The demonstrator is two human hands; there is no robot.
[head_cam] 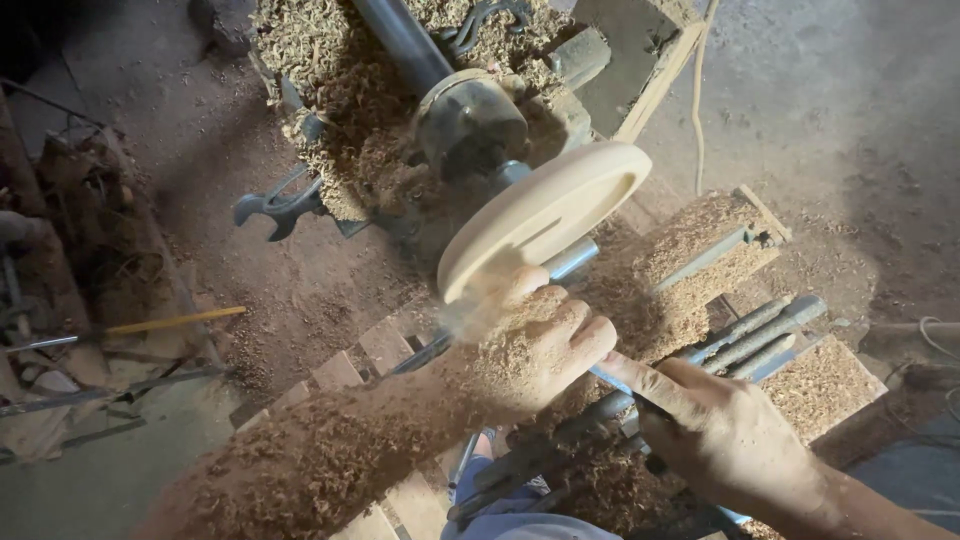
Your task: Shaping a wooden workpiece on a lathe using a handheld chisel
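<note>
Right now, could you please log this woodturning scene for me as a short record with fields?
Setting: dusty workshop floor, wood lathe buried in shavings
Workpiece: pale wooden disc mounted on the lathe, rim toward the hands
Left hand: left hand coated in shavings, fingers curled at the disc's lower edge over a tool whose tip is hidden
Right hand: right hand gripping the turning tool handle
Spare tools: metal rods lying on a shavings-covered board
Other: spanner left of the lathe
</note>
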